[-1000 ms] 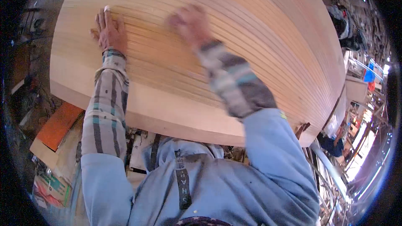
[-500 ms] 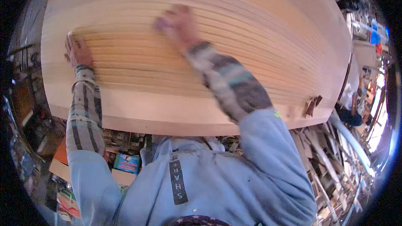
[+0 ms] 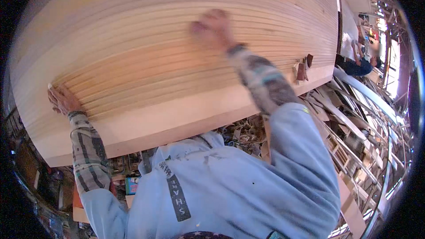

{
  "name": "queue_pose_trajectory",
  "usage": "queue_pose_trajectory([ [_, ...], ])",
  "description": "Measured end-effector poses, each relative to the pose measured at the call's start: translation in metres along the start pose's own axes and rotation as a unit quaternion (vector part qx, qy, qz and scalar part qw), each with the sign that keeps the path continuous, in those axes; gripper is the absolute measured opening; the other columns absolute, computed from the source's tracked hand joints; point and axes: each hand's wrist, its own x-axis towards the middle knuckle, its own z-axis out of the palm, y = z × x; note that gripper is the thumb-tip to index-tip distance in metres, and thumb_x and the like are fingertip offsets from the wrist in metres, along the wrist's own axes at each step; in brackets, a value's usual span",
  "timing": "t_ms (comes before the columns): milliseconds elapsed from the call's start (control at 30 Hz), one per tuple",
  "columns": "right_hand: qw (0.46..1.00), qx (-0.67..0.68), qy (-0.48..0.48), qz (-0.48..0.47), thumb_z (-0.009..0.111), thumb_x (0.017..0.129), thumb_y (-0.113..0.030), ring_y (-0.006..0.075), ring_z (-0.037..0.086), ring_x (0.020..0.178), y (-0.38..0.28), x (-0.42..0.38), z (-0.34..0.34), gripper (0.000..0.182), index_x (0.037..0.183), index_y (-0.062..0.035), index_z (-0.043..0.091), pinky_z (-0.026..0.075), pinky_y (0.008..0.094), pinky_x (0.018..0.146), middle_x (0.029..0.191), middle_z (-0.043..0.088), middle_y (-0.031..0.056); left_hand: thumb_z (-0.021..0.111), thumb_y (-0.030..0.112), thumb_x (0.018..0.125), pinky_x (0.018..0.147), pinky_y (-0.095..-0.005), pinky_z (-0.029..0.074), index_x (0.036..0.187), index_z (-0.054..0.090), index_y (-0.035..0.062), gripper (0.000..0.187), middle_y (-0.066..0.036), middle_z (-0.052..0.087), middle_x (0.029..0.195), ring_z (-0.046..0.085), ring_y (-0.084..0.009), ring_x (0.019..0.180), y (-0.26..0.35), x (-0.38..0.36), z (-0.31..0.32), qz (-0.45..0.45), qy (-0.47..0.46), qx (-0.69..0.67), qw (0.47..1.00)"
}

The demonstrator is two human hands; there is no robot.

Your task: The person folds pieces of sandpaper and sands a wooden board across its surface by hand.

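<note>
A wide pale wooden panel (image 3: pixel 146 126) with long parallel grooves lies in front of me. On its left part rests my left hand (image 3: pixel 65 99), fingers laid on the wood; a small pale spot shows at the fingertips. My right hand (image 3: pixel 215 29) is over the grooved middle, blurred by motion. Its fingers look curled in, and what they hold, if anything, is too smeared to make out. Near the panel's right front edge lie small folded brown pieces (image 3: pixel 301 71) that look like sandpaper.
Wood offcuts and strips (image 3: pixel 349 128) are heaped on the right, below the panel. Another person (image 3: pixel 361 65) is at the far right by a bench. A blue box (image 3: pixel 132 186) stands beneath the panel's front edge, beside my left arm.
My view has turned, so the panel appears tilted and shifted left. My right hand has moved along the grooves, still blurred. The left hand stays on the panel's left part.
</note>
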Motion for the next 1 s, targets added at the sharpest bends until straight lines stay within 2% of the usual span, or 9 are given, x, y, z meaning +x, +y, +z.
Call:
queue_pose_trajectory([
  [100, 0.964, 0.238, 0.104, 0.048, 0.056, 0.091, -0.037, 0.0277, 0.059, 0.091, -0.127, 0.113, 0.093, 0.019, 0.093, -0.0197, 0.063, 0.046, 0.0509, 0.08, 0.09, 0.061, 0.0011, 0.042, 0.055, 0.098, 0.113, -0.0565, 0.02, 0.149, 0.037, 0.0166, 0.064, -0.008, 0.034, 0.155, 0.028, -0.0272, 0.144, 0.014, 0.004, -0.023, -0.013, -0.011, -0.027, 0.999],
  [167, 0.852, 0.493, 0.16, 0.081, 0.049, 0.098, -0.039, 0.029, 0.059, 0.089, -0.179, 0.161, 0.147, 0.022, 0.103, -0.0195, 0.06, 0.047, 0.0498, 0.077, 0.095, 0.059, 0.0022, 0.041, 0.055, 0.098, 0.113, -0.0564, 0.02, 0.148, 0.038, 0.0163, 0.063, -0.008, 0.034, 0.155, 0.029, -0.0273, 0.144, 0.011, 0.004, -0.03, -0.015, -0.019, -0.034, 0.999],
  [233, 0.984, 0.092, 0.15, -0.027, 0.046, 0.1, -0.04, 0.0292, 0.059, 0.087, -0.18, 0.166, 0.123, 0.023, 0.105, -0.02, 0.057, 0.049, 0.0498, 0.073, 0.093, 0.059, 0.0017, 0.041, 0.055, 0.099, 0.113, -0.0562, 0.021, 0.148, 0.039, 0.0158, 0.063, -0.009, 0.035, 0.154, 0.029, -0.0275, 0.143, 0.003, 0.009, -0.03, -0.032, -0.033, -0.061, 0.997],
  [400, 0.989, 0.044, 0.107, 0.091, 0.061, 0.086, -0.029, 0.0292, 0.061, 0.091, -0.02, 0.006, 0.009, 0.018, 0.099, -0.0176, 0.068, 0.048, 0.0458, 0.082, 0.093, 0.066, 0.0041, 0.04, 0.053, 0.1, 0.112, -0.0556, 0.023, 0.146, 0.041, 0.0153, 0.06, -0.01, 0.037, 0.153, 0.031, -0.0278, 0.142, 0.002, 0.009, -0.023, 0.012, 0.013, -0.005, 1.0],
  [500, 0.958, -0.016, 0.045, 0.282, 0.066, 0.081, -0.024, 0.0299, 0.062, 0.096, 0.045, -0.092, -0.087, 0.028, 0.108, -0.0179, 0.071, 0.048, 0.0453, 0.089, 0.097, 0.069, 0.0061, 0.04, 0.052, 0.1, 0.112, -0.0552, 0.024, 0.146, 0.041, 0.0167, 0.058, -0.009, 0.037, 0.153, 0.031, -0.0272, 0.142, -0.002, 0.009, -0.024, 0.003, 0.012, 0.008, 1.0],
  [600, 0.878, 0.019, 0.146, 0.456, 0.061, 0.089, -0.02, 0.0349, 0.062, 0.103, 0.096, -0.186, -0.117, 0.032, 0.119, -0.0098, 0.066, 0.048, 0.0417, 0.093, 0.111, 0.068, 0.0144, 0.039, 0.051, 0.101, 0.111, -0.0546, 0.026, 0.146, 0.041, 0.0187, 0.056, -0.007, 0.037, 0.153, 0.032, -0.0262, 0.142, -0.003, 0.006, -0.022, 0.003, -0.003, 0.037, 0.999],
  [867, 0.836, 0.108, 0.115, 0.525, 0.059, 0.091, -0.023, 0.0352, 0.062, 0.109, 0.098, -0.289, -0.173, 0.033, 0.118, -0.0043, 0.065, 0.048, 0.0401, 0.094, 0.115, 0.066, 0.0194, 0.038, 0.051, 0.101, 0.112, -0.0531, 0.024, 0.147, 0.041, 0.0187, 0.056, -0.007, 0.037, 0.153, 0.032, -0.0269, 0.142, 0.0, 0.01, -0.026, -0.017, 0.014, 0.017, 1.0],
  [933, 0.847, -0.082, 0.125, 0.51, 0.061, 0.09, -0.027, 0.036, 0.059, 0.112, 0.124, -0.323, -0.187, 0.036, 0.117, -0.0033, 0.065, 0.047, 0.0415, 0.095, 0.116, 0.066, 0.0188, 0.038, 0.05, 0.101, 0.112, -0.0525, 0.024, 0.147, 0.041, 0.0189, 0.056, -0.008, 0.038, 0.153, 0.032, -0.0274, 0.142, -0.021, 0.012, -0.015, -0.002, 0.028, -0.001, 1.0],
  [1000, 0.764, -0.149, 0.143, 0.611, 0.062, 0.09, -0.031, 0.0367, 0.057, 0.115, 0.147, -0.343, -0.204, 0.042, 0.121, -0.0027, 0.063, 0.045, 0.0426, 0.097, 0.122, 0.063, 0.0182, 0.038, 0.05, 0.101, 0.114, -0.0502, 0.024, 0.147, 0.041, 0.0171, 0.057, -0.01, 0.039, 0.152, 0.032, -0.0283, 0.142, -0.036, 0.017, -0.008, 0.07, 0.029, 0.075, 0.994],
])
